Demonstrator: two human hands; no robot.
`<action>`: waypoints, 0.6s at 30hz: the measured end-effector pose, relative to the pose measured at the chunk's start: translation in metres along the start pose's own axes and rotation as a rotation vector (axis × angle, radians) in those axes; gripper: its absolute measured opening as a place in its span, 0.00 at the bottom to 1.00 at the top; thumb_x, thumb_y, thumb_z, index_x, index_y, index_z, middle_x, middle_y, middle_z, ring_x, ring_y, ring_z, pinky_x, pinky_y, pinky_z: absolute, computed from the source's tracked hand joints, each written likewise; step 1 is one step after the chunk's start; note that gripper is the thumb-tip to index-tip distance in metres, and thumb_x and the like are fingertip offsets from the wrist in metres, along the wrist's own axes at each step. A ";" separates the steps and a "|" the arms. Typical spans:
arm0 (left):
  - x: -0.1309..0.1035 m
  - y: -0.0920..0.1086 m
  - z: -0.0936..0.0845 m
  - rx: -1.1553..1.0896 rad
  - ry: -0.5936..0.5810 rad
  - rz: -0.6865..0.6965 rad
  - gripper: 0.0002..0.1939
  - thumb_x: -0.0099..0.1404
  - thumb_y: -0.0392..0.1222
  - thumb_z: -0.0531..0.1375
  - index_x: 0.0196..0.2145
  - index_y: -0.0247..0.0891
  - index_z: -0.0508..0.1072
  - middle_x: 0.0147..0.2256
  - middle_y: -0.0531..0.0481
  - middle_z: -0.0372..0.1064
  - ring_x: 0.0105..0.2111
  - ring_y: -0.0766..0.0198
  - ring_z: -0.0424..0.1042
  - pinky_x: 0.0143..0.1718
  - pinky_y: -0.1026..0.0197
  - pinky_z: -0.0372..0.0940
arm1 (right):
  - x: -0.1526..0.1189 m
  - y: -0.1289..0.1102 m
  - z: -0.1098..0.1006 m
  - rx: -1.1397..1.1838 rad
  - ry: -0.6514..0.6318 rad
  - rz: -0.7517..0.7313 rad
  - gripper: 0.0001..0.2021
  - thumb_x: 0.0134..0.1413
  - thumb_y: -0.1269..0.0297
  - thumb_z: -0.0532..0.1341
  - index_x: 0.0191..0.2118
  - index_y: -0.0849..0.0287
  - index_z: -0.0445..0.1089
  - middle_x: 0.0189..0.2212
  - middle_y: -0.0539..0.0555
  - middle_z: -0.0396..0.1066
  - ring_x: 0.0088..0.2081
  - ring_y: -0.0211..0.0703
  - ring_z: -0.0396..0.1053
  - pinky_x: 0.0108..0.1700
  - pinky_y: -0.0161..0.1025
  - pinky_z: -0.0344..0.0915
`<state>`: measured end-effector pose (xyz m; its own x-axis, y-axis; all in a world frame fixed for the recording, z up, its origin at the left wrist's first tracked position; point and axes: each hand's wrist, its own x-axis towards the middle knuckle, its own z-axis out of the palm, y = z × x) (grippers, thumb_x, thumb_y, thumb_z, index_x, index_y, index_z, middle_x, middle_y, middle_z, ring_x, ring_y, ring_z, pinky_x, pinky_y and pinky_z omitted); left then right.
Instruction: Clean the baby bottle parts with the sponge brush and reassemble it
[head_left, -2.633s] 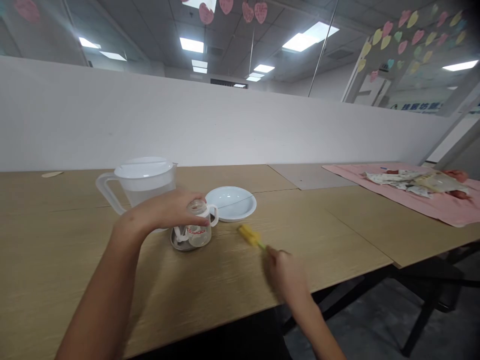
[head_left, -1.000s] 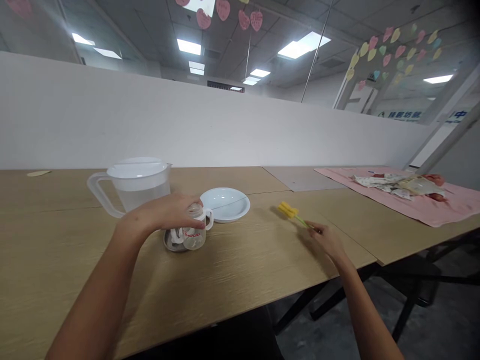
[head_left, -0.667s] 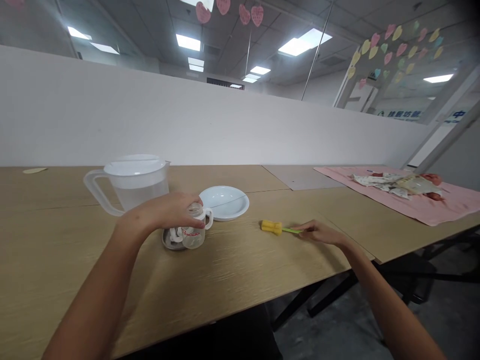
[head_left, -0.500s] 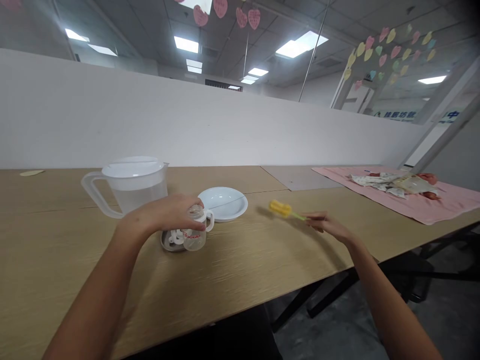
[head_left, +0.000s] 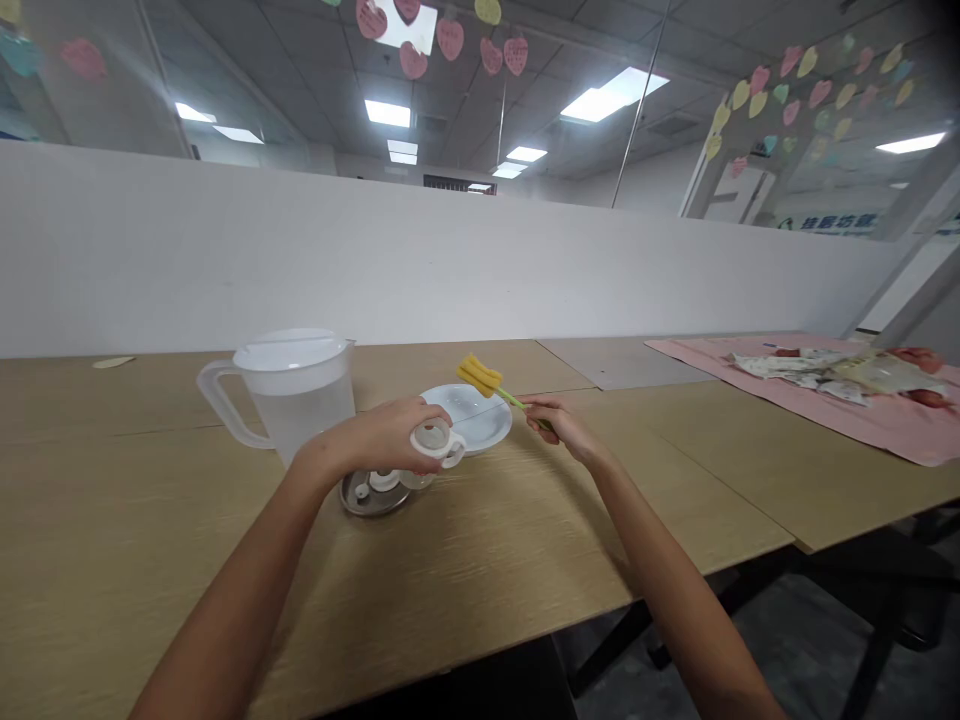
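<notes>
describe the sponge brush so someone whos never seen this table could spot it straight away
On the wood-toned table, find the large lidded pitcher, then the round white dish to its right. The sponge brush is held over that dish, its thin green handle in the person's right hand. Its bright yellow, ridged head sets it apart from the white dish and translucent pitcher.

Tight going left of centre: the pitcher [head_left: 300, 395] blocks the route behind the left hand [head_left: 394, 435], a metal tray [head_left: 369, 509] just below in the frame. Mid-frame, the bottle [head_left: 431, 438], white bowl [head_left: 484, 430] and sponge brush [head_left: 480, 376] crowd the gap towards the right hand [head_left: 556, 420]. Lower centre, though, bare tabletop [head_left: 480, 560] lies open between the forearms [head_left: 247, 590]! Another lane runs right, to the pink cloth [head_left: 870, 425]; the white wall [head_left: 390, 260] bars the back.
</notes>
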<state>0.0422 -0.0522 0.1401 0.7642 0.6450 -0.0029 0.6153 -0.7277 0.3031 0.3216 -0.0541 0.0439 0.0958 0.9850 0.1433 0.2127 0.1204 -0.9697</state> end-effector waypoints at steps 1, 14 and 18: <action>0.000 -0.002 -0.001 0.003 0.020 0.015 0.23 0.50 0.50 0.58 0.44 0.45 0.68 0.44 0.49 0.66 0.44 0.56 0.65 0.43 0.60 0.58 | 0.001 -0.001 0.005 0.029 -0.019 0.011 0.22 0.40 0.61 0.55 0.44 0.66 0.69 0.17 0.44 0.53 0.15 0.27 0.44 0.16 0.28 0.39; 0.014 -0.022 0.000 -0.149 0.524 -0.009 0.28 0.48 0.48 0.62 0.46 0.37 0.62 0.45 0.46 0.65 0.43 0.56 0.66 0.43 0.57 0.61 | -0.002 -0.019 0.019 0.053 -0.124 -0.105 0.20 0.44 0.60 0.52 0.41 0.66 0.70 0.14 0.42 0.44 0.16 0.29 0.40 0.18 0.29 0.40; 0.018 -0.021 0.003 -0.042 0.619 0.020 0.23 0.50 0.45 0.61 0.44 0.38 0.65 0.44 0.46 0.66 0.44 0.56 0.65 0.45 0.56 0.60 | -0.017 -0.039 0.015 -0.310 -0.070 -0.307 0.17 0.46 0.60 0.53 0.36 0.64 0.73 0.19 0.50 0.63 0.22 0.34 0.54 0.24 0.31 0.50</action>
<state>0.0435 -0.0259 0.1311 0.5138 0.6558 0.5531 0.5840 -0.7397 0.3345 0.2975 -0.0735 0.0767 -0.0807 0.9166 0.3915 0.5036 0.3765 -0.7776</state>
